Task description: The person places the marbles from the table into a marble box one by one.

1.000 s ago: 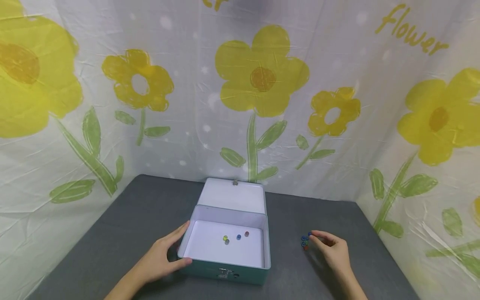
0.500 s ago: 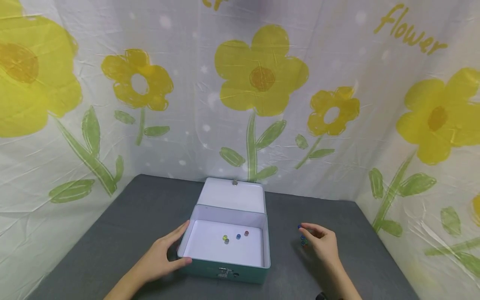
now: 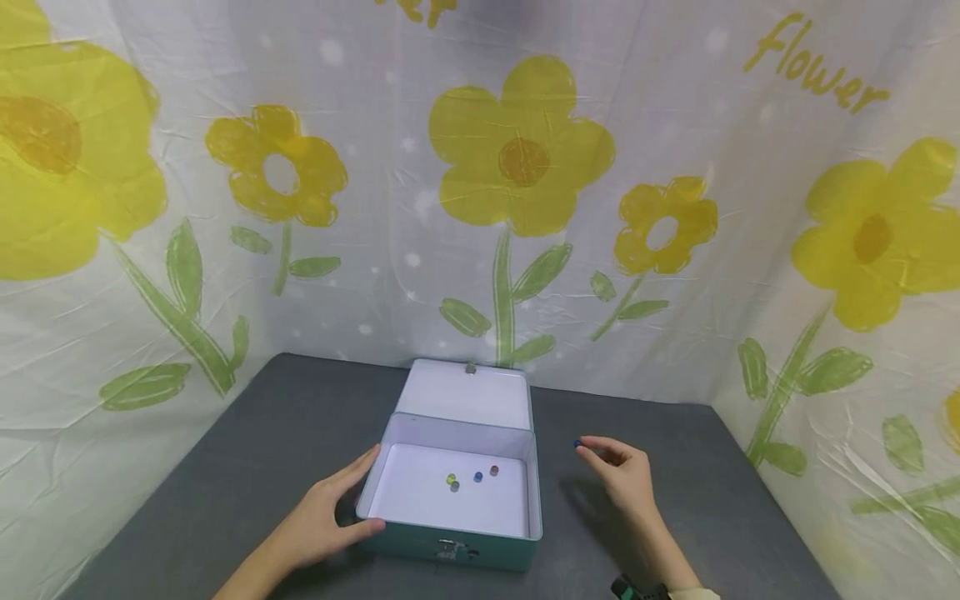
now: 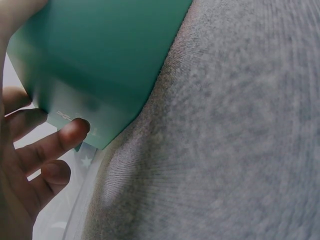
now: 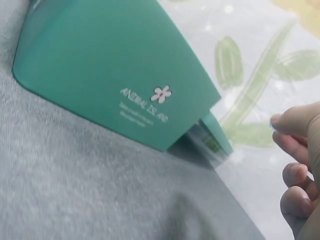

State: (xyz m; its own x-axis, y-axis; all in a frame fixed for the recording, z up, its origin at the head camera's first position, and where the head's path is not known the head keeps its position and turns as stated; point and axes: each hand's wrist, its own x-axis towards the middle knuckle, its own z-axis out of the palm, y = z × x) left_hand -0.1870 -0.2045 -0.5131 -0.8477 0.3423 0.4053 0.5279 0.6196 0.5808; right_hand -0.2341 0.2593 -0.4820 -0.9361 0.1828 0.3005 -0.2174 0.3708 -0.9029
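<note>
Holding a small blue, shiny, round bead [image 3: 577, 444] in a pinch of thumb and fingers, your right hand [image 3: 621, 479] is above the table to the right of the green, rectangular, metal-looking box [image 3: 405, 533] with white inside. So this blue bead is not yet in the box; it is near its right wall, but apart from it. Your left hand [image 3: 322, 517] is spread wide against the box's left side, with the thumb at the near left corner, and it seems to steady the box.

As I judge, the work is partly done. The box's white-lined lid [image 3: 465, 396] is already open and leans back behind the box. Four small beads lie on the box's floor: a yellow-green bead [image 3: 451, 479] just beside a grey bead [image 3: 454, 487], then a lighter blue bead [image 3: 478, 477], and a reddish-brown bead [image 3: 494, 471] closest to the box's right wall.

What is left is at least the bead in your pinch. If more beads lie on the dark grey tabletop [image 3: 240, 500] to the right of the box, behind your right hand, I cannot tell.
</note>
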